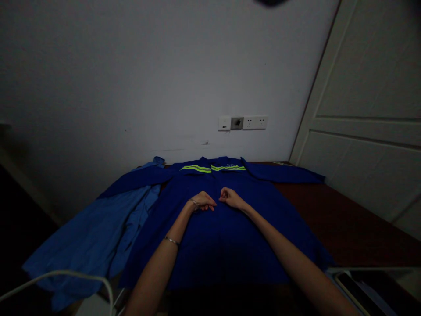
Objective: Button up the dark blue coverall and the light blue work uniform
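Observation:
A dark blue work jacket [237, 239] lies spread out, front side up, with yellow-green reflective stripes across its chest and both sleeves stretched sideways. Over the middle of its front, my left hand [204, 201] has its fingers pinched together at the front opening. Facing it a short gap away, my right hand [230, 197] is closed in a pinch at the same opening. Dim light makes the cloth between the fingertips hard to see. Two bracelets circle my left wrist and forearm.
A lighter blue garment [85, 232] lies at the left, partly under the jacket's sleeve. The dark red tabletop [315, 215] shows at right. Wall sockets [255, 123] sit behind, and a white panelled door [368, 109] stands at right. A white cable [70, 273] curves at lower left.

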Demonstrator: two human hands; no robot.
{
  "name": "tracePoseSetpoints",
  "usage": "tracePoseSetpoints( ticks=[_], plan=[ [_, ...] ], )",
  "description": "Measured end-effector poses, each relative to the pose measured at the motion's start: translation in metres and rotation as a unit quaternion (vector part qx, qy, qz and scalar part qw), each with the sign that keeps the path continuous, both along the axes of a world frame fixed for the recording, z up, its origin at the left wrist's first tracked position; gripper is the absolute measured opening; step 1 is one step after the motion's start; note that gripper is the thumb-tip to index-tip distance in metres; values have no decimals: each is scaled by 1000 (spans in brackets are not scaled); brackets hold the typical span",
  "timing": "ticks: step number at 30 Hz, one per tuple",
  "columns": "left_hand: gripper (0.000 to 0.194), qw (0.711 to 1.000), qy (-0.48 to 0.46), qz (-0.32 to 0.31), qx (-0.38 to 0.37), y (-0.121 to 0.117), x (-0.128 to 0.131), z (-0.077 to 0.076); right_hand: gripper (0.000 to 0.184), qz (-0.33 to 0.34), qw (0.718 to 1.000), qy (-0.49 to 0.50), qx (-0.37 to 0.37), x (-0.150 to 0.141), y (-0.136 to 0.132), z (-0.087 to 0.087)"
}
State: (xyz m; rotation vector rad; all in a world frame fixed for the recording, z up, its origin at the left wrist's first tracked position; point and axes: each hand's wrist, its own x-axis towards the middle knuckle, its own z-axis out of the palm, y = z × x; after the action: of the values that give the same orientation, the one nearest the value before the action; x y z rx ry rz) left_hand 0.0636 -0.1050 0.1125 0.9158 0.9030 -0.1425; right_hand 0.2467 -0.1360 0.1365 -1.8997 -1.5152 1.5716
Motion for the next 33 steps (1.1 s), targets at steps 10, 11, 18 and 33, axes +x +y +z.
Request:
tracePoseSetpoints(
  ticks=[10, 11, 18, 33],
  plan=[
    [28, 998, 1, 51, 31, -8, 15, 12, 22, -58, 998, 29, -18, -3, 2, -2],
    [29, 998, 7, 56, 35, -9, 17, 12, 22, -56, 998, 24, -15, -4, 2, -2],
    [29, 996, 17, 74, 38, -11, 22, 5, 19, -18, 999, -25, 21, -5, 1, -3],
    [28, 998, -44, 45, 29, 1, 5, 5, 11, 76, 986, -121, 82, -8, 3, 13]
  ],
)
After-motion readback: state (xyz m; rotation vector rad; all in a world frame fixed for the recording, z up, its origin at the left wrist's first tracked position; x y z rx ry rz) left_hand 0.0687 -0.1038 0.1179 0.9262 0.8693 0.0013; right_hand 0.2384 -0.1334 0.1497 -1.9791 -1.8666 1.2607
